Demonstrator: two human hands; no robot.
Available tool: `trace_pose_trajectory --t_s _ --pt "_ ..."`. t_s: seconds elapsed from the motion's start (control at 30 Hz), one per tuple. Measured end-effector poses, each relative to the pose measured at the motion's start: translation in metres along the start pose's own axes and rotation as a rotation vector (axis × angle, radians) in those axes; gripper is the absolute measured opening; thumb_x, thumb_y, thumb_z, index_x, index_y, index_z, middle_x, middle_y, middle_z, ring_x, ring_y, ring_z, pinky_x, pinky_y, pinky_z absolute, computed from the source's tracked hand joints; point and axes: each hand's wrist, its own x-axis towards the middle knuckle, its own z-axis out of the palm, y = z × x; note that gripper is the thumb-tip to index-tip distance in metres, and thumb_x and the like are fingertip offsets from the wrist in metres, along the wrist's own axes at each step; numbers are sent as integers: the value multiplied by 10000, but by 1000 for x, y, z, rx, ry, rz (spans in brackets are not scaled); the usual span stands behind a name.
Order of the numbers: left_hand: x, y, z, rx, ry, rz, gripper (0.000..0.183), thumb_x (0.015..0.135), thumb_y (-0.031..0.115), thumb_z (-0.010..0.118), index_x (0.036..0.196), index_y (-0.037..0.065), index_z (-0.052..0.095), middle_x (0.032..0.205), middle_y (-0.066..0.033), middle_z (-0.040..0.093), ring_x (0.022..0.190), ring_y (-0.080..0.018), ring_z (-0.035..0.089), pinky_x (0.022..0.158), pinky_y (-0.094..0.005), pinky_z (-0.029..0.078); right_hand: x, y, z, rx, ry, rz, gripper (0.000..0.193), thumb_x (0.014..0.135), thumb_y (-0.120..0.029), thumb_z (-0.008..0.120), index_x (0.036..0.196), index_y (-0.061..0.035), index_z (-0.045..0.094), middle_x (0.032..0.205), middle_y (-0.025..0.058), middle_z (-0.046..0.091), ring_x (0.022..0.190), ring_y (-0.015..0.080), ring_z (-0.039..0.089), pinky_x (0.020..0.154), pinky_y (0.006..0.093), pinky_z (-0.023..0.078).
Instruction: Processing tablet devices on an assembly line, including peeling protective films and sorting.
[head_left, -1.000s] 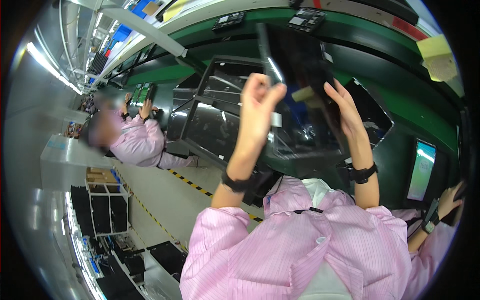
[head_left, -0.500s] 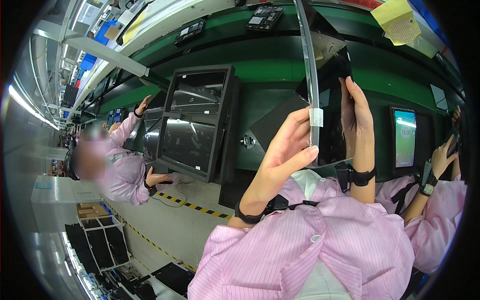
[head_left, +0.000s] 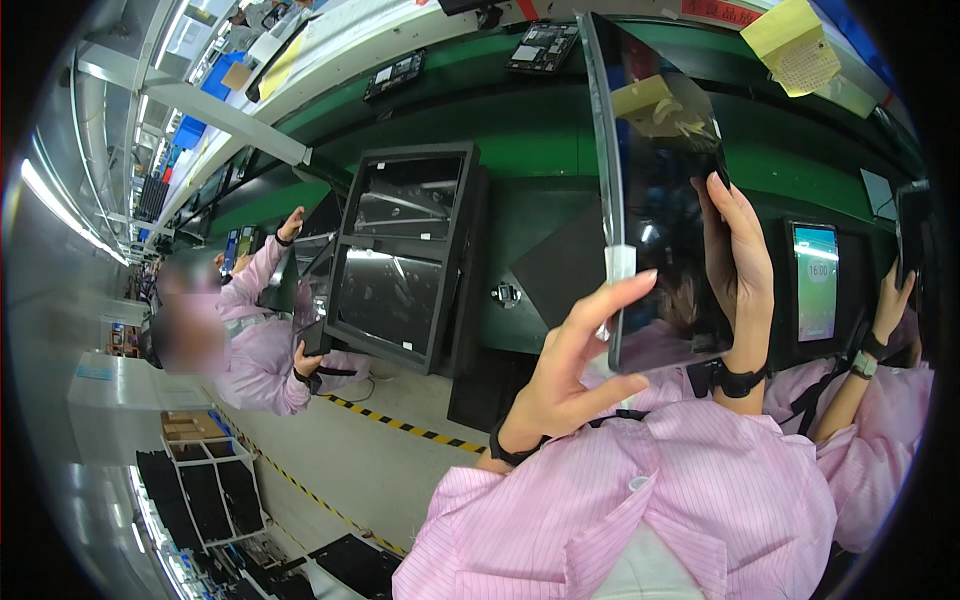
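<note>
A black glossy tablet (head_left: 665, 215) stands tilted in front of me. Its screen mirrors the room, and a white tab (head_left: 621, 264) sits on its left edge. My right hand (head_left: 742, 245) grips the right edge, fingertips on the side and the rest partly behind. At the lower left edge is my left hand (head_left: 580, 360), with fingers and thumb apart. Its index finger reaches over the screen by the tab; I cannot tell whether it touches. Both wrists wear black bands.
Left on the green bench, a black tray (head_left: 345, 250) holds film-covered panels. A small metal part (head_left: 505, 294) lies beside a black sheet (head_left: 545, 262). Opened devices (head_left: 543, 46) rest at the back. A lit tablet (head_left: 815, 280) lies right. Co-workers in pink (head_left: 255, 355) are on both sides.
The tablet has turned so its screen faces me more. My left hand has loosened from its edge and moved lower, fingers spreading. The co-worker at left now has a dark object at the lower hand.
</note>
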Motion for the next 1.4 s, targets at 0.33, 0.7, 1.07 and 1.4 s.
trace_pose_trajectory --t_s 0.33,0.7,1.07,1.4 --pt "-16 -5 11 -131 -3 49 712 743 -11 667 1336 -63 276 1375 -233 328 1233 -290 406 1002 -341 316 -14 -17 -6 -48 15 55 258 850 -155 624 1034 9 549 983 60 599 927 95 558 843 203 414" --pt "-4 3 9 23 20 19 738 714 -16 696 1330 -63 292 1356 -228 364 1239 -287 405 1010 -346 317 -15 -14 -7 -74 -2 73 281 851 -155 622 1058 20 550 1023 63 588 960 97 550 891 208 410" --pt "-4 6 8 25 -24 22 728 718 -17 680 1332 -49 290 1377 -207 348 1263 -315 373 1029 -374 304 -19 -21 -8 -221 3 168 367 852 -266 622 1078 11 538 952 38 590 834 83 579 748 201 465" --pt "-11 -5 11 -845 60 -66 562 819 15 569 1304 -112 315 1379 -218 328 1275 -285 342 1049 -388 263 -19 -22 -17 -306 18 85 384 856 -301 613 1076 4 535 905 30 590 768 67 576 664 188 466"
